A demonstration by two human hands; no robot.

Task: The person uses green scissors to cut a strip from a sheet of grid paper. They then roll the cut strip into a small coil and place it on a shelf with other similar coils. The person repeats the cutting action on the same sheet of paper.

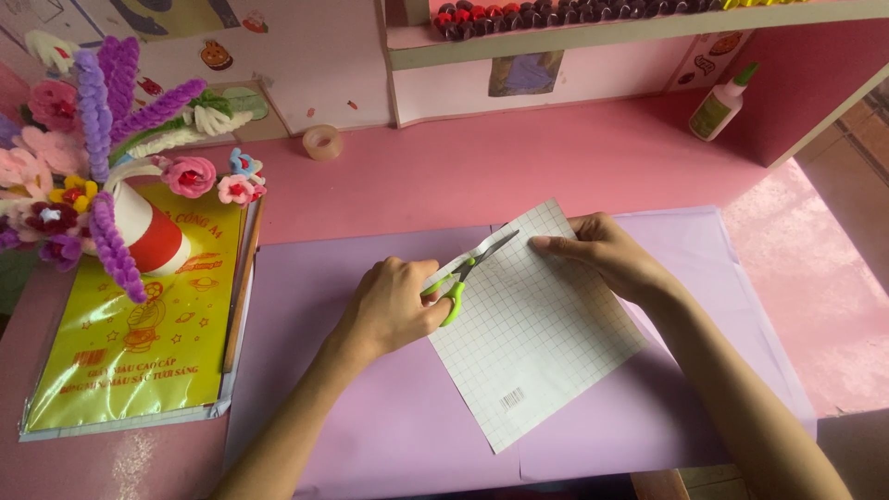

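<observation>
My left hand (394, 301) grips green-handled scissors (468, 273), whose grey blades lie open across the upper left edge of a white gridded paper sheet (537, 333). My right hand (607, 255) presses flat on the sheet's upper right part, fingertips near the blade tips. The sheet rests at an angle on a large lilac paper (324, 417) spread over the pink desk.
At the left stands a cup of pipe-cleaner flowers (102, 176) on a yellow plastic packet (139, 352). A tape roll (322, 142) and a glue bottle (722, 102) sit at the back. A shelf (602, 37) overhangs the rear. The desk edge drops off at the right.
</observation>
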